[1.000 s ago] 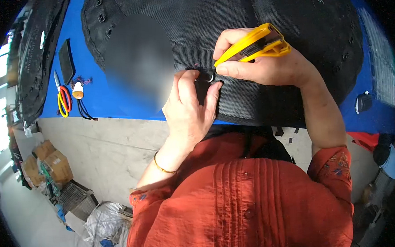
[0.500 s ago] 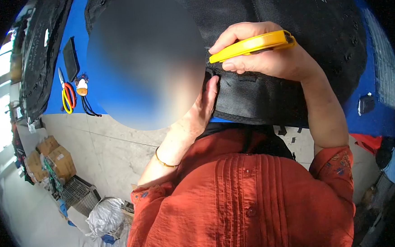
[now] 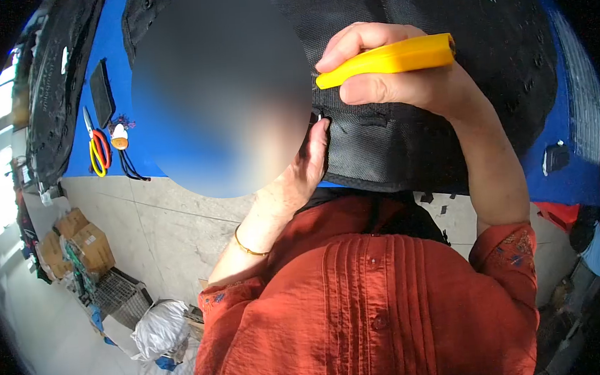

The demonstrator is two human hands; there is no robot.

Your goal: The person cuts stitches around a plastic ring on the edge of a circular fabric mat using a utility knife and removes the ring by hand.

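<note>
The right hand (image 3: 428, 91) has rolled the yellow tool (image 3: 395, 56) over, so its dark middle no longer shows and we see a smooth yellow side. Its tip has also gone up a little, away from the left hand (image 3: 305, 165). That seems to mean the tool is not working right at the left thumb just now, though it is near that spot. The tool is up over the black cloth (image 3: 380, 151), which lies on the blue worktop (image 3: 79, 156). I cannot tell if the tip touches the cloth. The tool is long and thin, and its long way runs across the picture from side to side. The thin tip points left and a bit toward the person, and the fat end is at the right, a bit higher up. The right hand is curled tight around it, thumb on the near side and fingers on the far side. The left thumb is straight against the cloth, but blur hides the other fingers, so I cannot tell what they hold.
</note>
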